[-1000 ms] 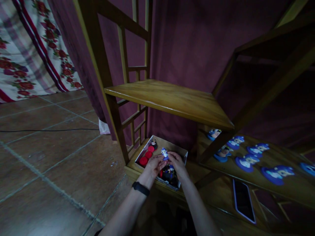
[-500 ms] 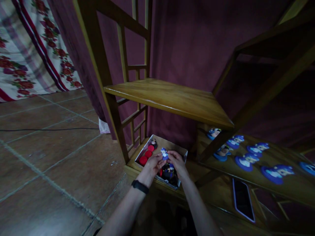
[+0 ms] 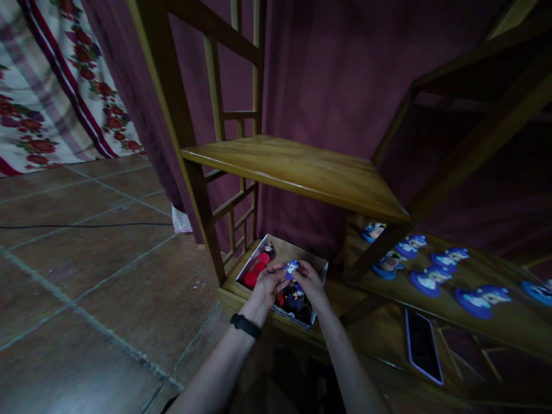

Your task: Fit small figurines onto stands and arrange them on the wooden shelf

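Head view: left hand (image 3: 268, 283) pinches the toy figure (image 3: 292, 267) low, right hand (image 3: 310, 283) pinches its other side, all above the box (image 3: 318, 265). I'd guess light, stiff plastic, slightly slick; grip the base, spare the head.

"What colours are on the held figurine (image 3: 292, 268)?"
"Violet-blue and white."
"And the box (image 3: 297, 248)?"
"White along its edges and brown inside. The round pieces (image 3: 250, 279) are plain bright red."
"The figurines on the right (image 3: 483, 300)?"
"Several are violet-blue and white; others have lighter blue bases."
"What about the phone (image 3: 424, 347)?"
"Black screen, pale lilac border. The wristband (image 3: 245, 326) is black too."
"The wood?"
"The shelf (image 3: 297, 164) is honey-brown with streaky grain."
"Behind it?"
"The curtain (image 3: 328, 86) is dusky plum. The hanging cloth (image 3: 37, 135) is white, with red flowers, dark red stripes and greyish bands."
"And the floor (image 3: 125, 287)?"
"Brown tiles, crossed by pale greenish-grey lines."
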Available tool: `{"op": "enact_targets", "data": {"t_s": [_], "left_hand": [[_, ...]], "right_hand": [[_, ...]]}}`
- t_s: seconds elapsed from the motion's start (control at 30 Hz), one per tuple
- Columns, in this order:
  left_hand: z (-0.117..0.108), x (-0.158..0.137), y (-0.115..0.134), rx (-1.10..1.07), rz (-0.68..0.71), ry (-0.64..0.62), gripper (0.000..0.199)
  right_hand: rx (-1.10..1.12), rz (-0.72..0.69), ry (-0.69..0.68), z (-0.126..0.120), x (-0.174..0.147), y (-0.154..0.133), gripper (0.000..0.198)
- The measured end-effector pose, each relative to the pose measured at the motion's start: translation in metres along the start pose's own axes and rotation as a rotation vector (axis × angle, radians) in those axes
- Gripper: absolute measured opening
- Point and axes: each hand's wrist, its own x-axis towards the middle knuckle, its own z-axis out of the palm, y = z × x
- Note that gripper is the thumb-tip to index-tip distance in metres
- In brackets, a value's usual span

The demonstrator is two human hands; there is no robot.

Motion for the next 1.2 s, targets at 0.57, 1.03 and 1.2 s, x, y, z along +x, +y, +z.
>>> {"op": "enact_targets", "data": {"t_s": [0.57,1.03,1.2], "left_hand": [[0.000,-0.002,0.005,-0.069,0.043,-0.091,0.016],[0.007,-0.005,0.005,-0.092,0.116,-0.088,0.017],[0.003,-0.006,0.002,-0.008,0.137,-0.046,0.018]], "right_hand": [[-0.466,-0.313,0.041,-0.004,-0.003,0.000,0.025],[-0.522,-0.245,0.138,0.005,-0.009,-0.006,0.017],[-0.567,-0.266,0.138,0.005,-0.008,-0.006,0.016]]}}
